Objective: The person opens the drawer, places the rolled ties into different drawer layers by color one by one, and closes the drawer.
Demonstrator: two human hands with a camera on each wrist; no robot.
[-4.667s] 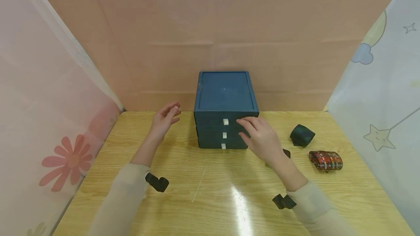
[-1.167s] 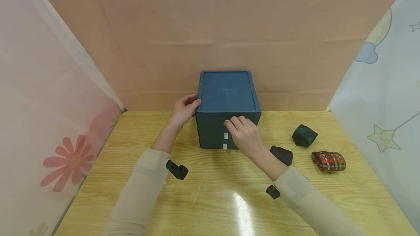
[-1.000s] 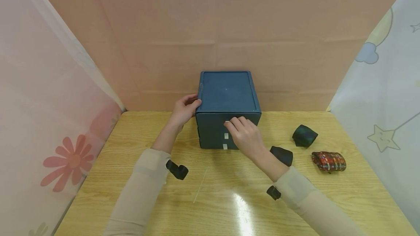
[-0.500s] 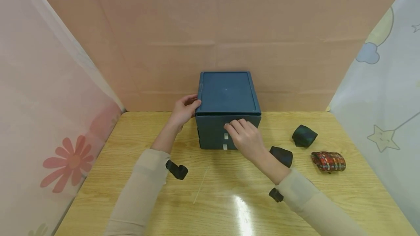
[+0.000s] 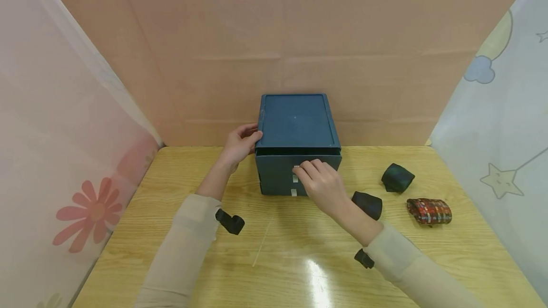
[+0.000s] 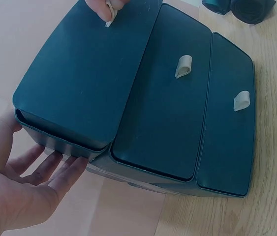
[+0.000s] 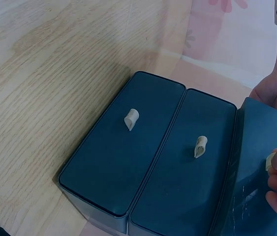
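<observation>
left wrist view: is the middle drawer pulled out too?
No. Only the top drawer juts forward, its tab pinched by the right hand; the middle drawer sits flush with the bottom drawer.

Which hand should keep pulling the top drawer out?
Right, probably. The right hand already pinches the top drawer's tab; the left hand rests flat against the box, bracing it.

drawer box [image 5: 295,122] dark teal | pull tabs [image 7: 200,146] cream | rolled cloth [image 5: 429,211] red plaid | table [image 5: 171,189] light wood grain
</observation>
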